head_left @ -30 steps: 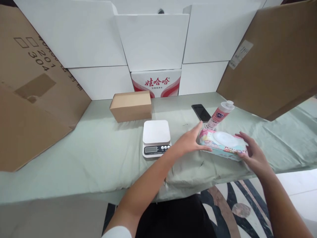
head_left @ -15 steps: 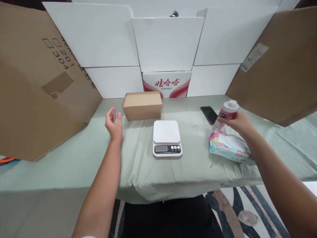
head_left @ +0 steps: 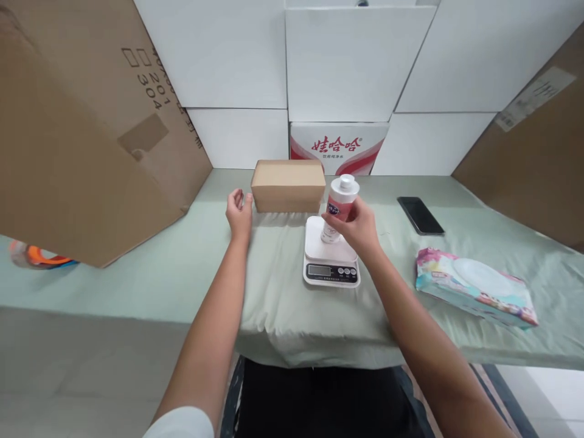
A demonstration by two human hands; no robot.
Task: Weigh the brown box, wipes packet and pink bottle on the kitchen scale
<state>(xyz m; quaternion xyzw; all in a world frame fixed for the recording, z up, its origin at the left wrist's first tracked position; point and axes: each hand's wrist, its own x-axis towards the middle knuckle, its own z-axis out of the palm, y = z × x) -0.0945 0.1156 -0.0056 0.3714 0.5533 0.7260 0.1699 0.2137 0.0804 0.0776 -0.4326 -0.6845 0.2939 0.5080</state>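
The bottle's (head_left: 338, 208) label is too small to be read, and its lower half is covered by the right hand (head_left: 358, 226), whose fingers are wrapped around it. The scale's (head_left: 330, 258) display can't be made out either. An orange-and-white thing (head_left: 34, 257) at the left is mostly hidden behind a tilted cardboard sheet (head_left: 86, 128). The left hand (head_left: 239, 213) is loosely curled beside the small cardboard box (head_left: 288, 185), holding nothing. Half a second ago the bottle was gripped near the phone (head_left: 420, 215); now it's been brought onto the scale's platform, upright. The wipes pack (head_left: 474, 287) is left untouched.
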